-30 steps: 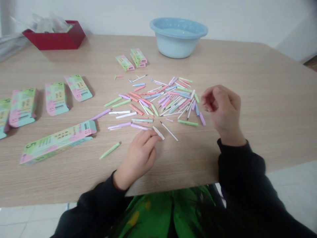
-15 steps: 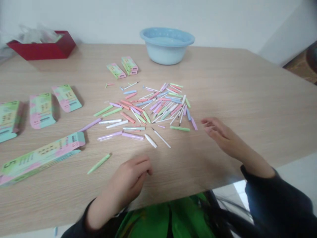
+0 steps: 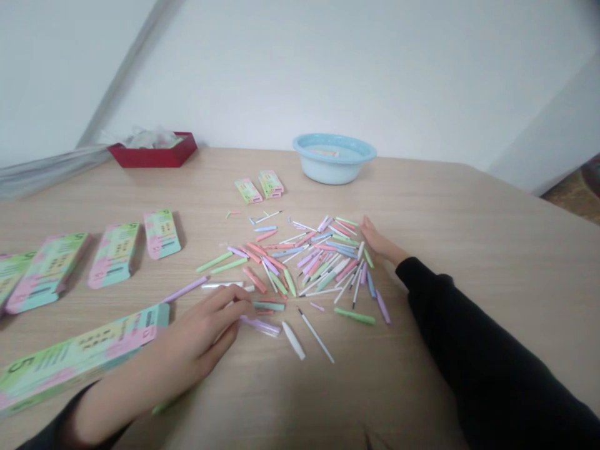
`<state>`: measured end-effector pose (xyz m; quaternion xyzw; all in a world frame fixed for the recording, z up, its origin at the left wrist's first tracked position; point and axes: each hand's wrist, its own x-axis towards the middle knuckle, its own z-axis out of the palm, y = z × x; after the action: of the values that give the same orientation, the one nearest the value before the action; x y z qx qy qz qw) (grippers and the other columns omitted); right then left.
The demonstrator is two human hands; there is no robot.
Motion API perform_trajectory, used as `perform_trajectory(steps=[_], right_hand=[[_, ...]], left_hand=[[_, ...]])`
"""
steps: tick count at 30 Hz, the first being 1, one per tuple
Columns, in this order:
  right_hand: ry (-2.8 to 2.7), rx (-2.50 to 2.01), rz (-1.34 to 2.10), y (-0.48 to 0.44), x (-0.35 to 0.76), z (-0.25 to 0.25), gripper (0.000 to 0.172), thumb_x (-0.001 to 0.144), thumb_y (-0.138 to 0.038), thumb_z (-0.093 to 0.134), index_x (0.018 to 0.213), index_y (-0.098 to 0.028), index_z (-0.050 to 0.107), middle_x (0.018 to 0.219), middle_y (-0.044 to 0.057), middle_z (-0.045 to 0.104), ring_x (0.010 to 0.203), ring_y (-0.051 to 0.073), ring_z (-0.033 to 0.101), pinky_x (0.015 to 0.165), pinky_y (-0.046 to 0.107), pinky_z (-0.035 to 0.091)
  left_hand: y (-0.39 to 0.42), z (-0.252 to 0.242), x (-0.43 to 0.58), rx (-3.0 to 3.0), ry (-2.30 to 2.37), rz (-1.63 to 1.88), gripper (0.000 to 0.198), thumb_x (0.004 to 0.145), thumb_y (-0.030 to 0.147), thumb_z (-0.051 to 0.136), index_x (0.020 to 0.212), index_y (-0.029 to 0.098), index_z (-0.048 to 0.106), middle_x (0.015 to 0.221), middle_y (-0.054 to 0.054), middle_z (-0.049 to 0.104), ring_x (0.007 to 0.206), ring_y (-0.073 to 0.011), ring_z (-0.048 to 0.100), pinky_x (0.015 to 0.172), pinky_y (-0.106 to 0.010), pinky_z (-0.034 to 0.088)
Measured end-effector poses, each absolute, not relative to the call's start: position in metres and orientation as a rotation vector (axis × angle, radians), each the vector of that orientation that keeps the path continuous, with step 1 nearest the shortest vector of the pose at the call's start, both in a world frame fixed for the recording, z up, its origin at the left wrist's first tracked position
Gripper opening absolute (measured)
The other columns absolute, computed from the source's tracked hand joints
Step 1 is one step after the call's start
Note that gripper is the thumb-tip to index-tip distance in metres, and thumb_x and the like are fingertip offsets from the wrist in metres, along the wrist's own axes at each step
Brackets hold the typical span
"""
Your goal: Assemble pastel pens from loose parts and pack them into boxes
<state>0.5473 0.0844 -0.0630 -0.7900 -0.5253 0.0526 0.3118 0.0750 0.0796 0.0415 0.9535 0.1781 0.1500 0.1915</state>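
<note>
A loose pile of pen parts (image 3: 323,256) in green, pink, purple, blue and white lies mid-table, thin white refills among the coloured barrels. My left hand (image 3: 206,331) is over the pile's near left side, fingers loosely bent and apart. Its fingertips are close to a purple pen cap (image 3: 262,326); touching or not, I cannot tell. On the far right side, my right hand (image 3: 379,242) stands on edge beside the pile, fingers stretched out and holding nothing. A white barrel (image 3: 293,340) and a white refill (image 3: 316,335) lie in front. My left forearm mostly hides a green barrel (image 3: 164,406).
A long printed pen box (image 3: 84,350) lies at the left, with a purple pen (image 3: 186,289) by its end. Several similar boxes (image 3: 115,253) stand behind it. Farther back are small boxes (image 3: 270,182), a red tray (image 3: 154,157) and a blue basin (image 3: 334,167).
My right hand has moved forward to the pile's far right edge. My left hand has moved forward and left over the near parts. The view has tilted up.
</note>
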Motion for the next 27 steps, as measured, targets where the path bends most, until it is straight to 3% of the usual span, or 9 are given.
perform_trajectory(steps=[9,12,15,21,24,27], right_hand=[[-1.775,-1.912,0.121,0.137,0.542,-0.08,0.037,0.099,-0.036,0.062,0.132,-0.018,0.061,0.136,0.012,0.062,0.118,0.026,0.064,0.099,0.05,0.055],[-1.876,-1.851,0.135,0.13,0.534,-0.088,0.04,0.105,-0.035,0.045,0.137,-0.016,0.059,0.145,0.018,0.059,0.135,0.029,0.055,0.116,0.053,0.042],[-1.938,-1.826,0.141,0.122,0.526,-0.094,0.049,0.105,-0.038,0.035,0.141,-0.012,0.056,0.149,0.021,0.056,0.142,0.031,0.049,0.122,0.055,0.034],[-1.925,-1.866,0.116,0.125,0.524,-0.082,0.053,0.098,-0.044,0.04,0.137,-0.013,0.06,0.143,0.023,0.061,0.135,0.037,0.056,0.113,0.06,0.044],[-1.921,-1.869,0.089,0.149,0.523,-0.06,0.046,0.095,-0.037,0.045,0.13,-0.014,0.064,0.13,0.022,0.067,0.124,0.038,0.063,0.109,0.062,0.048],[-2.023,-1.798,0.12,0.191,0.502,-0.036,0.043,0.093,-0.03,0.046,0.127,-0.015,0.067,0.126,0.019,0.069,0.123,0.034,0.064,0.112,0.056,0.046]], left_hand=[[0.178,0.052,0.114,2.421,0.699,0.359,0.028,0.095,0.018,0.045,0.087,0.021,0.072,0.082,0.0,0.077,0.077,-0.0174,0.071,0.076,-0.025,0.054],[0.181,0.036,0.118,2.427,0.765,0.449,0.03,0.092,0.016,0.046,0.093,0.022,0.075,0.088,-0.002,0.079,0.082,-0.0192,0.072,0.079,-0.029,0.055],[0.19,0.024,0.118,2.541,0.854,0.459,0.031,0.091,0.014,0.046,0.102,0.021,0.075,0.098,-0.005,0.077,0.091,-0.02,0.072,0.085,-0.031,0.056],[0.287,0.018,0.118,2.761,1.191,0.395,0.038,0.092,0.011,0.044,0.123,0.012,0.067,0.123,-0.017,0.066,0.122,-0.0313,0.062,0.109,-0.047,0.046],[0.343,0.009,0.121,2.759,1.256,0.282,0.036,0.099,0.015,0.043,0.126,0.012,0.067,0.12,-0.016,0.068,0.111,-0.0275,0.068,0.105,-0.044,0.05],[0.372,-0.009,0.126,2.766,1.246,0.183,0.036,0.102,0.033,0.055,0.132,0.015,0.062,0.132,-0.014,0.066,0.121,-0.0277,0.064,0.108,-0.051,0.047]])
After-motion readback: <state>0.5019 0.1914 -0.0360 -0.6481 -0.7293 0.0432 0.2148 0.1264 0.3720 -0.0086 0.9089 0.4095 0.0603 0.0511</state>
